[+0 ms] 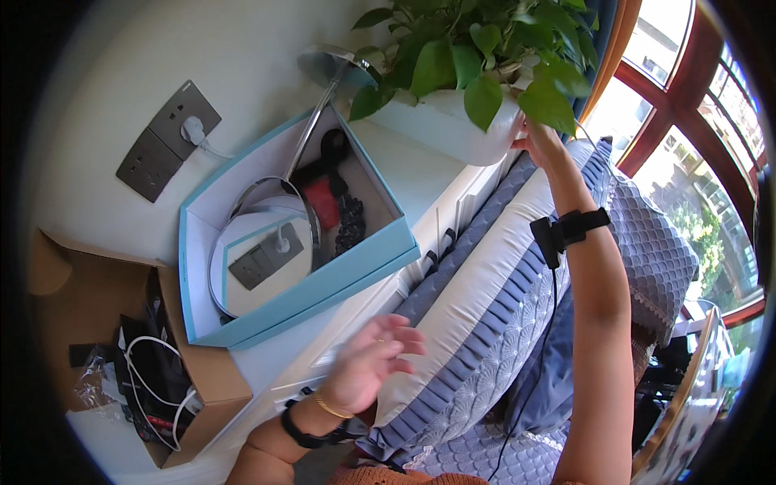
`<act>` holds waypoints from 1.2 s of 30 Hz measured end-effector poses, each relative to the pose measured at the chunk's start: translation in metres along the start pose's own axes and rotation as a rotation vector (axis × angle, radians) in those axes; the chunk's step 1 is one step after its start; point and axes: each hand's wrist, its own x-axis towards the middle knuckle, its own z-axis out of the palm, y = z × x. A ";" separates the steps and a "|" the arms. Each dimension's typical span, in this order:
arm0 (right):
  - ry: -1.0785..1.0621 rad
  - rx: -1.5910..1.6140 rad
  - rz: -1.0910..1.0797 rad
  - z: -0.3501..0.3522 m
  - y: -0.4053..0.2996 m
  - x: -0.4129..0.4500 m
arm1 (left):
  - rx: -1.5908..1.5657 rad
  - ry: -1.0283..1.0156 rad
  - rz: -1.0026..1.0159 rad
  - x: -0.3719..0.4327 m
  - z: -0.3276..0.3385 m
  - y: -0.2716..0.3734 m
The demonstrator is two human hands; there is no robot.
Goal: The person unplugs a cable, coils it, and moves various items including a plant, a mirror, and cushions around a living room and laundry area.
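Note:
My right hand (535, 140) reaches up to the right end of a white planter (448, 124), its fingers at the planter's side and partly hidden by leaves; how firmly it grips cannot be told. A green leafy plant (479, 54) spills over the planter. My left hand (370, 361) is in mid-air, fingers apart and slightly blurred, holding nothing, between the cabinet front and the pillows. Left of the planter stands an open light-blue box (315, 309) with a round mirror on a stand (267, 260), a red item (322, 203) and dark things inside.
A cardboard box (203, 376) with a white cable (134, 388) and dark items is at lower left. Wall sockets (168, 139) hold a white plug (193, 130). Striped pillows (473, 303) lie along the white cabinet. A black cable (548, 339) hangs from my right wristband.

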 end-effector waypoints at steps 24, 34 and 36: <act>0.250 -0.548 -0.499 0.053 0.003 -0.042 | -0.247 0.030 0.118 -0.010 0.008 0.058; 0.264 0.213 0.126 -0.081 0.007 -0.027 | 0.123 -0.091 0.112 0.056 0.070 0.017; 0.309 0.370 0.145 -0.097 0.011 -0.012 | 0.148 -0.082 0.143 0.096 0.082 0.010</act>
